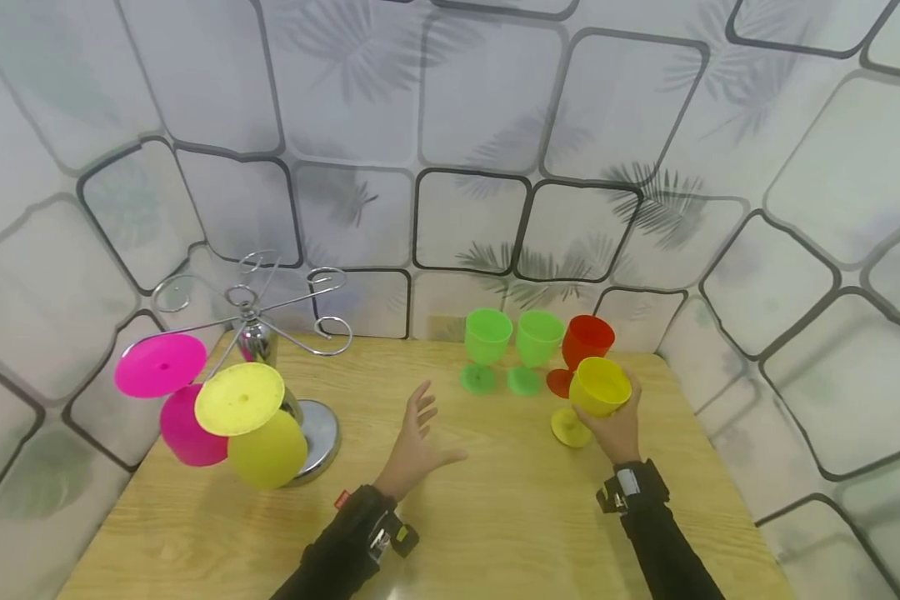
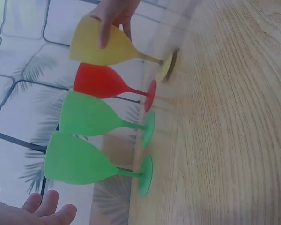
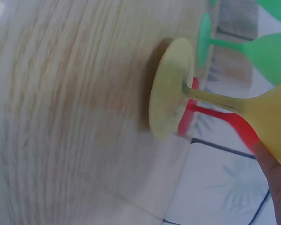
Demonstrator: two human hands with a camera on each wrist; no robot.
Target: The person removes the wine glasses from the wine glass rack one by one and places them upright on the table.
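Observation:
My right hand [image 1: 621, 432] grips a yellow goblet [image 1: 598, 392] round its bowl. The goblet is upright, its foot close over the wooden table. In the right wrist view, a finger [image 3: 273, 171] lies along the bowl of the yellow goblet [image 3: 267, 115]. Just behind it stands a red goblet [image 1: 589, 337], with two green goblets, one [image 1: 538, 337] beside the red and one [image 1: 487, 336] further left, all upright in a row. My left hand [image 1: 414, 454], fingers spread and holding nothing, hovers over the middle of the table; its fingertips show low in the left wrist view.
A chrome rack [image 1: 249, 313] with ring-ended arms and a round base [image 1: 321, 437] stands on the left. A pink goblet [image 1: 161, 367] and a yellow upside-down goblet [image 1: 266, 454] hang from it. The patterned wall [image 1: 360, 217] closes off the table's [image 1: 495, 517] back.

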